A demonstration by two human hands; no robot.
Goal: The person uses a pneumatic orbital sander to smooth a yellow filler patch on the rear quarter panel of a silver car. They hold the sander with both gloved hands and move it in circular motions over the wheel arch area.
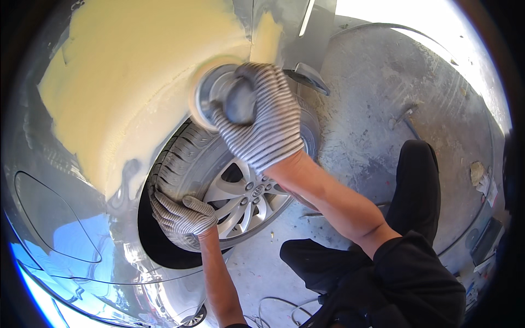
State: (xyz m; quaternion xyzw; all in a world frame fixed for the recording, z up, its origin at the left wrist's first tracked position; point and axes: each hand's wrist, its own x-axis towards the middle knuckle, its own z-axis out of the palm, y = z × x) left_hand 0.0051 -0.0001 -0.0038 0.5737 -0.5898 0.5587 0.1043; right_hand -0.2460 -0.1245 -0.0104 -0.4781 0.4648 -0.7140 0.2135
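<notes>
A black fabric sleeve [418,265] leads to a striped-gloved right hand [265,117] gripping a round grey sander [212,90] at the arch edge of a silver car panel [41,164]; the left hand [185,214] lies unclenched on the black rubber tyre [192,156]. Yellow filler [142,60] is spread; smoothing looks partial, its upper expanse likely remaining.

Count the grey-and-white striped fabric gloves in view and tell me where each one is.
2: one on the right hand, holding a round grey tool at the yellow-coated car panel; one on the left hand, against the black rubber tyre.
</notes>
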